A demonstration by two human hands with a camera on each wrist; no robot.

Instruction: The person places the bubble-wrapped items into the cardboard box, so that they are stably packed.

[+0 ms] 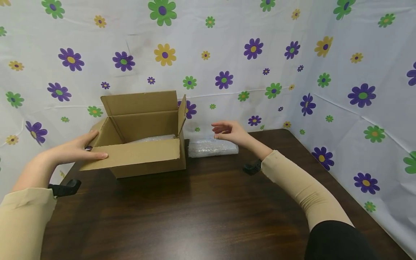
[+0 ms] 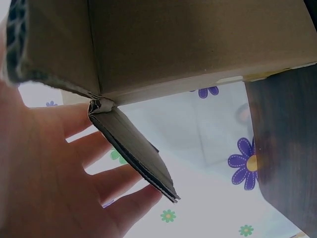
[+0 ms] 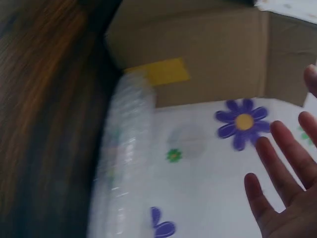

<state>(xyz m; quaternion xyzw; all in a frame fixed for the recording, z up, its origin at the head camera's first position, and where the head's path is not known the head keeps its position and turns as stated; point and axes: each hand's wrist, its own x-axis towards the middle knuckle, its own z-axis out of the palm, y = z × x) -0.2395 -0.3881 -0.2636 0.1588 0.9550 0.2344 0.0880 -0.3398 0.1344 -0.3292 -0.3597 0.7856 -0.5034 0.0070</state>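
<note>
An open cardboard box (image 1: 149, 159) stands on the left part of the table, its flaps raised or folded outward. At its near left corner my left hand (image 1: 76, 148) holds the flaps, thumb on the front flap and fingers (image 2: 119, 183) spread along the side flap. Inside the box a clear bubble-wrapped item (image 1: 154, 138) shows partly; the front flap hides the rest. Right of the box lies a bubble-wrapped bundle (image 1: 212, 148), whose contents I cannot make out. My right hand (image 1: 235, 134) hovers just above it, fingers loosely bent and holding nothing.
The dark wooden table (image 1: 208, 209) extends toward me and to the right. A white sheet (image 1: 201, 43) with printed flowers hangs behind the table and along its right side. Yellow tape (image 3: 166, 73) marks the side of the box facing the bundle.
</note>
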